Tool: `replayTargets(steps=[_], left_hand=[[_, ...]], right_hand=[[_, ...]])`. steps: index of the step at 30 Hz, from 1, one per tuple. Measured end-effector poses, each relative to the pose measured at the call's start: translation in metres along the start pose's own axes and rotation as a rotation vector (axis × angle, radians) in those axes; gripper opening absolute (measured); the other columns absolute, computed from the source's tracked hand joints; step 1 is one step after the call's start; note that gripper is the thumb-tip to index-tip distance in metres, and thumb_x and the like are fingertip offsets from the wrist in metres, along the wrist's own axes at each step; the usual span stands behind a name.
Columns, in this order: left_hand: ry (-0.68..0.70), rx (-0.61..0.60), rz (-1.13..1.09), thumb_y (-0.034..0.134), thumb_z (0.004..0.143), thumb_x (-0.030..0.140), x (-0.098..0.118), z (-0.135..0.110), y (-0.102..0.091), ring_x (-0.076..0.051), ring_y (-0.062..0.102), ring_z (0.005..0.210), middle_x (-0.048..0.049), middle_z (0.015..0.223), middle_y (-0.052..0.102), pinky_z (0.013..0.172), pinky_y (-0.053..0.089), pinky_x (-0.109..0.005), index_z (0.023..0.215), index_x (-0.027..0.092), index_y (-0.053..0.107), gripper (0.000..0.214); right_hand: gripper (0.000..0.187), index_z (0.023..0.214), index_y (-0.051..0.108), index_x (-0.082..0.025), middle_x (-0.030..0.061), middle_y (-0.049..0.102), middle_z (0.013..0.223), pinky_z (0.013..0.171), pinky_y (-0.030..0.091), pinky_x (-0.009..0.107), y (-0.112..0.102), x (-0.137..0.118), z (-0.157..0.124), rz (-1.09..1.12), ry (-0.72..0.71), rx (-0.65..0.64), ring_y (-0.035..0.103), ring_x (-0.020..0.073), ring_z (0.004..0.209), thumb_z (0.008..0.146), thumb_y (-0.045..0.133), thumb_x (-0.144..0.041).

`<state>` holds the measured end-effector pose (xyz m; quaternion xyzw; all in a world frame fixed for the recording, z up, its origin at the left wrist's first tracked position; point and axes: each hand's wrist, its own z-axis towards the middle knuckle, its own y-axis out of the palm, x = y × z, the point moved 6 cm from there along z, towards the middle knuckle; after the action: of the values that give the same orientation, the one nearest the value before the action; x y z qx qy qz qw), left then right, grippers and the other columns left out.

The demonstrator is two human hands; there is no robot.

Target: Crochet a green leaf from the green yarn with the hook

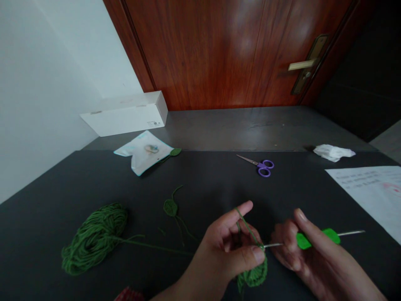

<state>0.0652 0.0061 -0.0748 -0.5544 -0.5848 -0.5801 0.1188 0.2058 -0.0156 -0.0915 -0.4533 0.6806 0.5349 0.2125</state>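
My left hand (232,246) pinches a green crochet piece (255,272) between thumb and fingers, low in the view. A strand of green yarn (249,228) runs over its raised index finger down to the piece. My right hand (300,246) is closed round the bright green handle of a crochet hook (331,236). The hook's thin metal tip meets the top edge of the piece by my left thumb. To the left lies a skein of green yarn (94,238), its strand leading toward my left hand. Part of the crochet piece is hidden behind my left hand.
Purple-handled scissors (263,168) lie beyond my hands. A small green crocheted leaf (171,207) with loose tails is left of them; another leaf (176,152) touches a white packet (145,152). A white box (131,115), crumpled tissue (333,152) and printed paper (372,188) lie farther out.
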Motion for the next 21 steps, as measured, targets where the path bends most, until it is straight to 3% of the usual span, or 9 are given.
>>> replayTargets(steps=[7,12,21], left_hand=[[-0.111,0.032,-0.113,0.077,0.054,0.007,-0.001,0.001,0.003,-0.008,0.052,0.06,0.0015,0.07,0.066,0.062,0.036,-0.024,0.121,0.014,0.065,0.068],[-0.243,0.026,-0.19,0.071,0.049,0.002,-0.007,0.003,0.005,-0.009,0.057,0.06,-0.0011,0.066,0.068,0.065,0.039,-0.024,0.108,0.009,0.071,0.06],[-0.406,-0.146,-0.304,0.064,0.049,0.001,-0.02,0.002,0.009,-0.007,0.052,0.048,-0.0004,0.064,0.065,0.048,0.03,-0.022,0.106,0.005,0.069,0.057]], right_hand=[[0.053,0.064,0.07,-0.021,0.0016,0.059,0.059,0.054,0.042,0.023,0.002,-0.002,-0.005,-0.099,-0.056,-0.051,0.051,0.0133,0.057,0.094,0.046,-0.058],[0.051,0.072,0.076,-0.023,0.0038,0.064,0.061,0.055,0.045,0.027,0.005,-0.017,-0.012,-0.299,-0.267,-0.147,0.056,0.0159,0.058,0.095,0.044,-0.055],[0.043,0.099,0.074,-0.028,0.007,0.074,0.073,0.067,0.051,0.038,0.015,-0.043,-0.023,-0.792,-0.657,-0.487,0.067,0.0234,0.067,0.099,0.038,-0.05]])
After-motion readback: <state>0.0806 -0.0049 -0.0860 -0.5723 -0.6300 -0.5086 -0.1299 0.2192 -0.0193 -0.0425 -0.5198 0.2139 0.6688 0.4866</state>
